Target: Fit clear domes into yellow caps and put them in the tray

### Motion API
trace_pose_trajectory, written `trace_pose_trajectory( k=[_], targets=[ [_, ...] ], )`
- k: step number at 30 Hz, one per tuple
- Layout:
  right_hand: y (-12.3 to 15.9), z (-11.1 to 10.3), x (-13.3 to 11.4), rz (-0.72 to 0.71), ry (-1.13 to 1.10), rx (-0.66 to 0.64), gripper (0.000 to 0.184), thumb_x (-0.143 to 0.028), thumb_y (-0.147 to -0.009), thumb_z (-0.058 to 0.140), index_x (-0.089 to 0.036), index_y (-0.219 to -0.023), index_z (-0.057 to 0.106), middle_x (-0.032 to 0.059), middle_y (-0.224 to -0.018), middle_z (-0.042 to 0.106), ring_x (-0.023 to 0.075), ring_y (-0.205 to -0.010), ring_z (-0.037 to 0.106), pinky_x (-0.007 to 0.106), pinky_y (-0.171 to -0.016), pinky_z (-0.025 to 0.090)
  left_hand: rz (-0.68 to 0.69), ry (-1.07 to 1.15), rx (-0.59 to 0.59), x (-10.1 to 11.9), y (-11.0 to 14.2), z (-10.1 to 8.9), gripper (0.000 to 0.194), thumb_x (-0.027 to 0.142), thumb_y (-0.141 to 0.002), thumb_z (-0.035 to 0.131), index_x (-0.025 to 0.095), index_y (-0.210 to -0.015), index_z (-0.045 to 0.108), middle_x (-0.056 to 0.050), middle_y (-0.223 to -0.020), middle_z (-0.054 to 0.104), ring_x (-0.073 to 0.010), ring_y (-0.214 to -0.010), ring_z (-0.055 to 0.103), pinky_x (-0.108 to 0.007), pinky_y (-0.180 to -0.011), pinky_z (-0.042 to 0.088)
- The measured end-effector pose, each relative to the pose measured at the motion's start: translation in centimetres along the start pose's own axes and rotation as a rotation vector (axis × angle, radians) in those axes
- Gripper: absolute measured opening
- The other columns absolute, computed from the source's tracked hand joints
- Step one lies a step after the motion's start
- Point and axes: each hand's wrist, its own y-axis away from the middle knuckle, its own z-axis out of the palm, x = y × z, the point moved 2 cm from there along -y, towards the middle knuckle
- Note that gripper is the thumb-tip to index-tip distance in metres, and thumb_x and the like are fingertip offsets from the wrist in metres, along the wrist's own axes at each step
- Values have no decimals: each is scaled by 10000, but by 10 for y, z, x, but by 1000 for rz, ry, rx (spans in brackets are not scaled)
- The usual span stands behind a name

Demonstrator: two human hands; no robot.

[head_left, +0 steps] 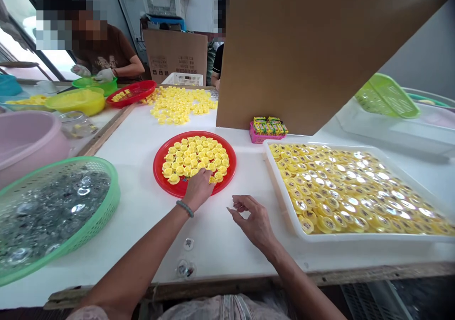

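My left hand (199,187), with a grey-green beaded bracelet on the wrist, reaches over the near edge of a red round tray (159,175). Its fingers are closed at a small yellow hat-shaped plastic piece (212,179); the fingertips are partly hidden. Many more such yellow pieces (194,161) lie heaped in the tray. To the right, my right hand (253,219) hovers above the white table, thumb and fingers curled together around something small that I cannot make out. Clear round caps (185,269) and a clear disc with a dark print (188,243) lie near the table's front edge.
At right stands a white tray (284,208) full of yellow pieces under shiny clear covers. A green basket (115,187) of clear parts sits at left. Behind are a pink basket (261,139) of small packets, a cardboard panel (302,64), loose yellow pieces (181,104) and a gloved co-worker (113,50).
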Motion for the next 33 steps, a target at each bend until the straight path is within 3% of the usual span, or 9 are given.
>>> trace_pose_trajectory(
  k=[3,8,14,18,22,28,30,33],
  targets=[
    [3,-6,-4,-28,4,19,241,-195,-760,623,-214,-996,581,20,-824,606,138,-686,573,280,-665,516,43,-141,-83,-5,-10,11,208,166,-774,554,129,-973,599,-123,-969,616,-255,-881,590,-315,-719,431],
    [9,-9,-9,-54,15,12,231,-170,-756,621,-219,-974,560,23,-841,608,144,-702,578,292,-672,514,23,-159,-73,-4,-8,11,178,139,-764,514,119,-925,587,-137,-914,616,-273,-863,581,-337,-710,424],
    [18,-16,-10,-72,57,6,252,-134,-745,612,-212,-978,555,33,-884,610,138,-716,581,272,-673,507,5,-63,20,17,35,-7,108,207,-776,529,172,-879,529,-75,-883,585,-233,-824,565,-316,-685,418],
    [25,-13,-6,-55,115,-37,243,-134,-737,612,-203,-963,559,30,-877,610,136,-701,582,266,-659,500,-26,-58,-87,30,73,8,80,218,-786,535,176,-848,506,-55,-841,579,-216,-783,566,-304,-652,404],
    [31,-8,-3,-74,144,-62,240,-143,-743,609,-195,-972,560,30,-866,613,133,-697,583,264,-660,498,-127,-119,-162,34,90,22,192,347,-804,559,168,-846,505,-59,-804,607,-227,-739,586,-307,-608,380],
    [39,-11,3,-58,172,-60,212,-169,-767,607,-195,-974,571,35,-870,622,126,-672,592,251,-633,497,-218,11,-357,29,102,3,318,509,-768,565,193,-776,532,-17,-669,615,-206,-621,576,-284,-531,316],
    [42,-12,4,-63,160,-75,225,-169,-769,609,-191,-991,577,40,-892,627,120,-674,599,244,-639,501,-157,91,-393,22,102,-6,288,455,-730,629,194,-827,559,-14,-735,627,-193,-639,568,-278,-547,334],
    [44,-10,4,-66,135,-110,242,-175,-776,611,-189,-1017,585,43,-918,628,115,-693,607,237,-656,507,47,253,-410,11,96,-10,385,283,-715,659,208,-1079,557,-37,-1027,612,-158,-692,557,-278,-648,398]
  ],
)
